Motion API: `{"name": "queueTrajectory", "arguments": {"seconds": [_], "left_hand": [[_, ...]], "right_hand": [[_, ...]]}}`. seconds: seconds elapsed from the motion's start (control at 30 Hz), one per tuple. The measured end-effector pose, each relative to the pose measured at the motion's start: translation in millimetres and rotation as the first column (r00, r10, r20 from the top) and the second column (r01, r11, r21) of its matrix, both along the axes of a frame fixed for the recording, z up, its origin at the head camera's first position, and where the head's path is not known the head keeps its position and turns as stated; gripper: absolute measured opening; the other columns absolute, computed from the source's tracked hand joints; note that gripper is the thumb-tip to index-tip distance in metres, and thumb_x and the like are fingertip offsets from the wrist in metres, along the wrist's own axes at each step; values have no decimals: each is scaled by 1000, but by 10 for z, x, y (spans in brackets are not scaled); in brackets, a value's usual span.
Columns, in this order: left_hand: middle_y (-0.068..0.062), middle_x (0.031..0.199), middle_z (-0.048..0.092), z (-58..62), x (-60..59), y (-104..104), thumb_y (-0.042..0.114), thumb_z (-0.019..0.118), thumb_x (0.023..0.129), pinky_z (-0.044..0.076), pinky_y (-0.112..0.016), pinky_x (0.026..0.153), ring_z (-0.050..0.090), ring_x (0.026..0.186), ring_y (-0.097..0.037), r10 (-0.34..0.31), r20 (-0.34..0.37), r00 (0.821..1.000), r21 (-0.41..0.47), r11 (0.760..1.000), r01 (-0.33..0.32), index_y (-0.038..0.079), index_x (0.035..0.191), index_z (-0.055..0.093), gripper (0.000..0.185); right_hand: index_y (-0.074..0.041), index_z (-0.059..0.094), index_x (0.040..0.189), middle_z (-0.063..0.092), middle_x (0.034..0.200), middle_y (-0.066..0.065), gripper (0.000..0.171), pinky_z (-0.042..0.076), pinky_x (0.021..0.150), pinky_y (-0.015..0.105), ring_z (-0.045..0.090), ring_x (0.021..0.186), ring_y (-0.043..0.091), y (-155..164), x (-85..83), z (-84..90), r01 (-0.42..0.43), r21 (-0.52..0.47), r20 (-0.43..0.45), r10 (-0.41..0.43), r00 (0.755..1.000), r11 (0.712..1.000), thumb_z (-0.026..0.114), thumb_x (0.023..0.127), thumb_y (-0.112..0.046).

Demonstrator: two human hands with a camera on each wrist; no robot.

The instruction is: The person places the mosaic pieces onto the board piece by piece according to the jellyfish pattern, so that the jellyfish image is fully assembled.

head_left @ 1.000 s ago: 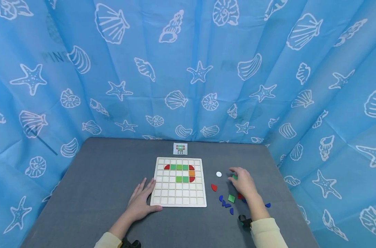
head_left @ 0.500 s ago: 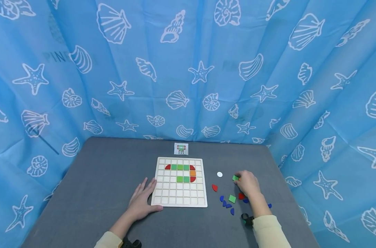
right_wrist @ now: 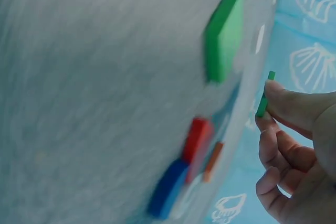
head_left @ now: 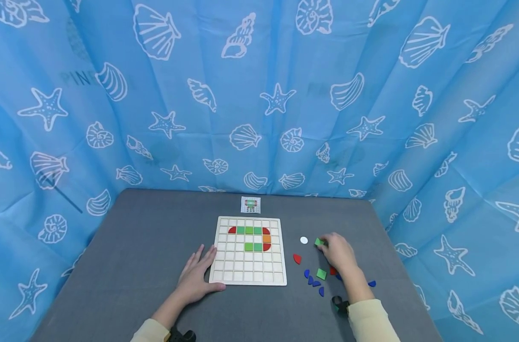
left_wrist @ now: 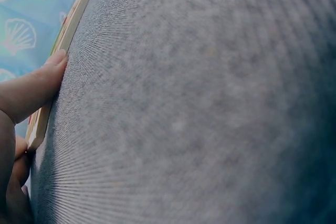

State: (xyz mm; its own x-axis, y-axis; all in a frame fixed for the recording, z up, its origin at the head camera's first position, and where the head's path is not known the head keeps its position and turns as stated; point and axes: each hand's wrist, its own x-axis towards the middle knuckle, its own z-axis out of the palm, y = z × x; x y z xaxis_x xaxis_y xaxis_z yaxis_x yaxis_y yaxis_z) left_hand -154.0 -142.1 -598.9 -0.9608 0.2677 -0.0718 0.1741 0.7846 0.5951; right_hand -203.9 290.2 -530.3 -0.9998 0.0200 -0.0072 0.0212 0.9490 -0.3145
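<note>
Between thumb and fingertips, my right hand (head_left: 339, 251) pinches a green square tile (right_wrist: 264, 98), lifted off the table in the right wrist view. My left hand (head_left: 195, 276) lies at the near left corner of the white gridded board (head_left: 247, 277). Its fingers extend along the left edge, and the thumb (left_wrist: 44, 82) touches the front edge. On the board, green squares (head_left: 249, 230), an orange square (head_left: 266, 238) and several red quarter-round tiles (head_left: 266, 247) form a hooked shape. Another green tile (head_left: 321, 274) lies on the table, near the right forearm.
Loose around the right hand are a white round piece (head_left: 304, 240), a red quarter-round piece (head_left: 297, 259) and several blue half-round pieces (head_left: 316, 284). A small pattern card (head_left: 251, 204) lies beyond the board. A blue shell-print curtain (head_left: 259, 118) hangs behind the grey table (head_left: 157, 237).
My right hand has taken hold of the green tile, lifted it and shifted it slightly left toward the white round piece. The left hand stays at the board's corner.
</note>
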Motion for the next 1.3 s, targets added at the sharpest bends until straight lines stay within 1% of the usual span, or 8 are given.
{"name": "queueTrajectory", "arguments": {"seconds": [0.3, 0.63, 0.9, 1.13, 1.3], "left_hand": [[-4, 166, 28, 28, 11, 11, 73, 76, 69, 11, -57, 125, 7, 157, -33, 2, -14, 1000, -1, 1000, -2, 14, 161, 28, 119], [-3, 166, 28, 25, 11, 10, 73, 76, 69, 10, -56, 125, 7, 158, -33, 7, -8, 1000, 4, 1000, -7, 15, 161, 29, 118], [-3, 166, 28, 23, 5, 13, 73, 76, 69, 11, -55, 125, 8, 157, -33, 7, -11, 1000, -5, 1000, -7, 14, 160, 30, 118], [-2, 167, 27, 12, -1, 14, 74, 75, 70, 10, -55, 125, 7, 158, -32, 11, 4, 1000, -13, 1000, -11, 15, 160, 29, 118], [-1, 167, 25, 9, -5, 16, 75, 74, 70, 9, -55, 125, 6, 158, -32, 8, 7, 1000, -29, 1000, -8, 15, 161, 27, 118]], "right_hand": [[-6, 76, 112, 69, 108, 13, 25, 55, 87, 55, 66, 104, 33, -235, 30, 102, -72, -39, -69, 70, 995, 997, 77, 90, -17], [-10, 77, 112, 70, 108, 8, 24, 57, 85, 48, 67, 102, 28, -543, 17, 147, -132, -27, -105, 129, 986, 991, 78, 89, -19], [-12, 78, 109, 70, 104, 3, 24, 58, 77, 42, 66, 95, 22, -792, 18, 144, -185, -26, -152, 179, 972, 982, 81, 87, -19], [-12, 78, 110, 70, 105, 3, 25, 58, 82, 42, 66, 98, 21, -1000, 27, 174, -250, -26, -158, 243, 957, 968, 81, 87, -19], [-12, 77, 111, 70, 104, 4, 27, 57, 77, 40, 65, 93, 19, -1129, 15, 183, -295, -12, -157, 290, 944, 955, 81, 87, -20]]}}
